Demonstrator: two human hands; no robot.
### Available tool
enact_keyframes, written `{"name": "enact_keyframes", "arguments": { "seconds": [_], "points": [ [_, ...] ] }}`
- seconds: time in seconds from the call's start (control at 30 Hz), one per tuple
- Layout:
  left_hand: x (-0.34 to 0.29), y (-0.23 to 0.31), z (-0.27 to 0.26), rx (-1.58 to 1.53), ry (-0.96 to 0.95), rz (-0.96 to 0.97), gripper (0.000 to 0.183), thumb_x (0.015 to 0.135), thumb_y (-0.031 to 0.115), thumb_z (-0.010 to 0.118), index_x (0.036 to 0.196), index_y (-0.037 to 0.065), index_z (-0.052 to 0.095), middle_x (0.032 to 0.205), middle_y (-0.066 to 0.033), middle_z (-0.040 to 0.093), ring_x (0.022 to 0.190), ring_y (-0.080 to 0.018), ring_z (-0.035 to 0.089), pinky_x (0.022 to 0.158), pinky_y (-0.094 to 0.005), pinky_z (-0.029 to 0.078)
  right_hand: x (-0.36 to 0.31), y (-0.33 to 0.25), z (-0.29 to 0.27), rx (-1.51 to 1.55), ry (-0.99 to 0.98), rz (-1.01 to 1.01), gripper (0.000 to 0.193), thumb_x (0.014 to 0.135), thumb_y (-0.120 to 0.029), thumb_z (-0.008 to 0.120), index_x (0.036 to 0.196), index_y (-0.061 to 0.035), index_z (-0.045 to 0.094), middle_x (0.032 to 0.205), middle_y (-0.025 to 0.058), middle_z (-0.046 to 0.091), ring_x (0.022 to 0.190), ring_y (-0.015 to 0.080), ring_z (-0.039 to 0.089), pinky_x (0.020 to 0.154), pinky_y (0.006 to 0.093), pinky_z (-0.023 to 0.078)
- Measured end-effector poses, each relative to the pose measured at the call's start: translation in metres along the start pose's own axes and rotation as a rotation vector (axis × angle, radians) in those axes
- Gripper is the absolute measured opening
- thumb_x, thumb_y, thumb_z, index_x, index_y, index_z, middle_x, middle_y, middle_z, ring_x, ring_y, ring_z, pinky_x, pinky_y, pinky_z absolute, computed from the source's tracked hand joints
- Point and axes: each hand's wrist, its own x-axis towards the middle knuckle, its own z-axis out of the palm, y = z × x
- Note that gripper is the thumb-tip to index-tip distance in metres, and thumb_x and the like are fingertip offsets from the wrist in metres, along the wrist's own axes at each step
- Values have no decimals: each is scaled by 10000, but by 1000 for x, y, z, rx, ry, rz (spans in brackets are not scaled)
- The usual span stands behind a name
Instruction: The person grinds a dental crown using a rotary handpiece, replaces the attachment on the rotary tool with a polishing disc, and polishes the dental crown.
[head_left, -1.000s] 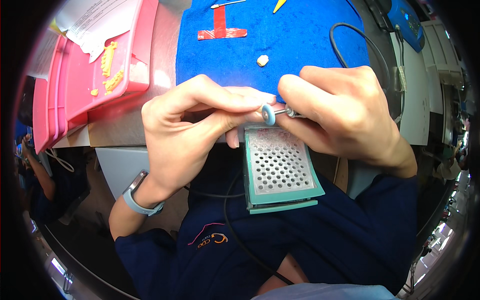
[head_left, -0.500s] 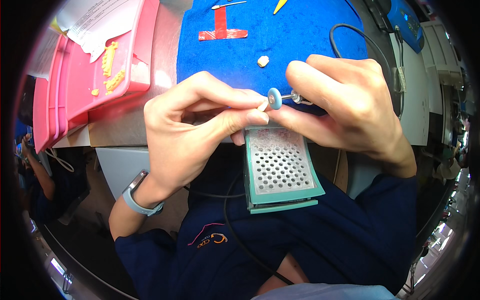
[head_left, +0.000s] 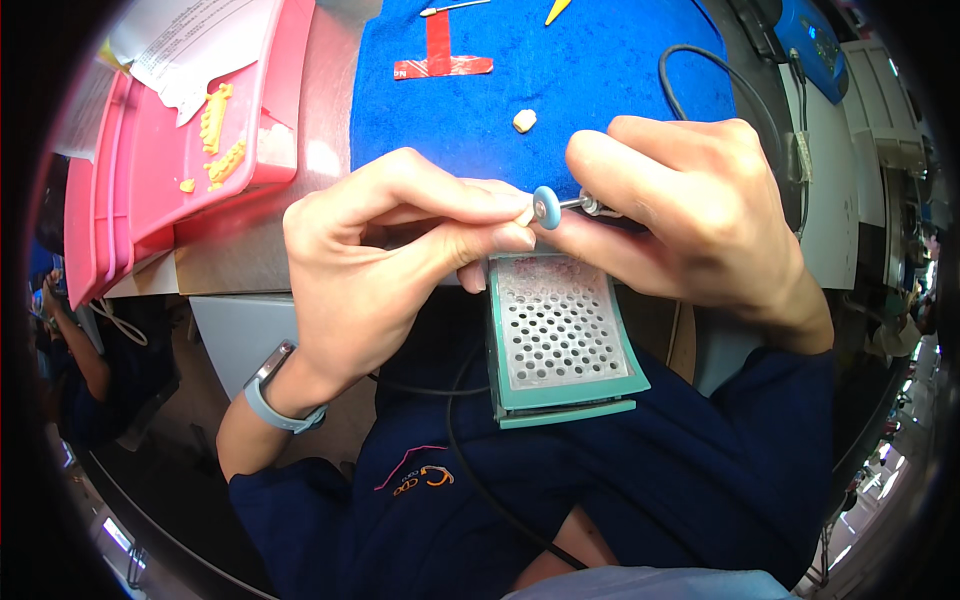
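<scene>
Between thumb and forefinger, my left hand [head_left: 365,245] pinches a small cream tooth-shaped piece [head_left: 524,217], mostly hidden by the fingertips. My right hand [head_left: 695,205] is closed round a rotary handpiece [head_left: 591,203], most of whose body lies behind the fingers. A blue disc-shaped polishing wheel [head_left: 547,208] on its metal shank sits right against the cream piece, or very close to it; I cannot tell if they touch. My right thumb reaches almost to the left fingertips. Just below both hands is a green-framed perforated metal grille [head_left: 565,335]. Another cream tooth-shaped piece [head_left: 524,121] rests on the blue towel [head_left: 430,125].
A pink tray [head_left: 270,110] at the left holds paper [head_left: 195,55] and orange-yellow moulded pieces [head_left: 215,118]. Red tape [head_left: 440,66] and a thin bur-like tool [head_left: 455,7] lie on the towel. A black cable [head_left: 670,75] curves at the right, near a blue control box [head_left: 810,50].
The polishing wheel has shifted very slightly left and down, still beside the cream piece. Both hands keep nearly the same pose and grip.
</scene>
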Motion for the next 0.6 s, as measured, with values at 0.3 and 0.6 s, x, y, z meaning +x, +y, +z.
{"name": "enact_keyframes", "arguments": {
  "seconds": [0.3, 0.6],
  "points": [
    [-1, -1, 0, -41, 5, -23, 120, 904, -118, 692, 928, -18, 631, 1000, -247, 750, 665, -164, 693, 583, -255, 557, -1, 0, 1, 4, 0, -7, 282, 710, -139, 846, 771, -77, 577, 596, 33, 429, 470, 209, 507, 431, 355, 380],
    [-1, 0, 1, -35, 3, -25, 115, 900, -127, 682, 925, -26, 633, 1010, -248, 750, 665, -174, 698, 582, -253, 560, -3, 0, 1, 29, -47, -24, 276, 714, -131, 842, 802, -74, 587, 598, 35, 437, 478, 213, 518, 437, 360, 388]
  ]
}}
